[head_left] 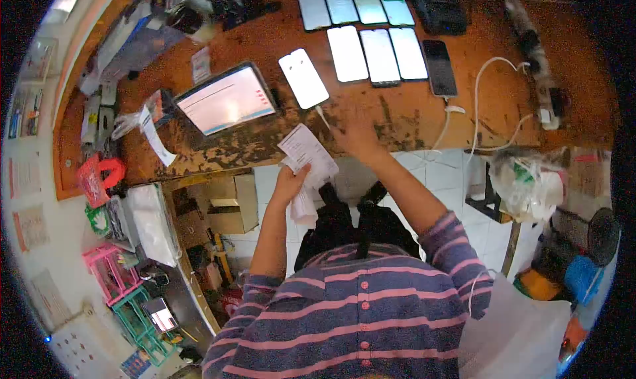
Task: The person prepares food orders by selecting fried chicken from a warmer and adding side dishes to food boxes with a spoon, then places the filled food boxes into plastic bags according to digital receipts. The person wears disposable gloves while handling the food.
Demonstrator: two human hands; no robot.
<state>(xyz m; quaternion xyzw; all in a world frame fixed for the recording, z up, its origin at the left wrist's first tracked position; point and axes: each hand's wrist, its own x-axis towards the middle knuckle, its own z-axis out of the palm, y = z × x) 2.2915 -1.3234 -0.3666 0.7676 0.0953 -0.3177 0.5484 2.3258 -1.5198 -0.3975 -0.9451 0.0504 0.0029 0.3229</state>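
My left hand [289, 184] is closed around a sheaf of printed paper slips [310, 152], held just in front of the table edge. The lower slips hang down and curl below the fingers. My right hand [360, 139] rests at the table's front edge, fingers stretched out and somewhat blurred, with no object visible in it. Close to its fingertips runs the white cable [322, 117] plugged into a phone with a bright white screen [303, 78]. Left of that phone, a tablet [226, 101] shows a page with lines of text.
Several lit phones [381, 56] lie in two rows at the back of the worn wooden table [411, 117]. A dark-screened phone [439, 68] with a cable lies beside them. A power strip [546, 97] runs along the right. A plastic bag [530, 184] sits below the right edge.
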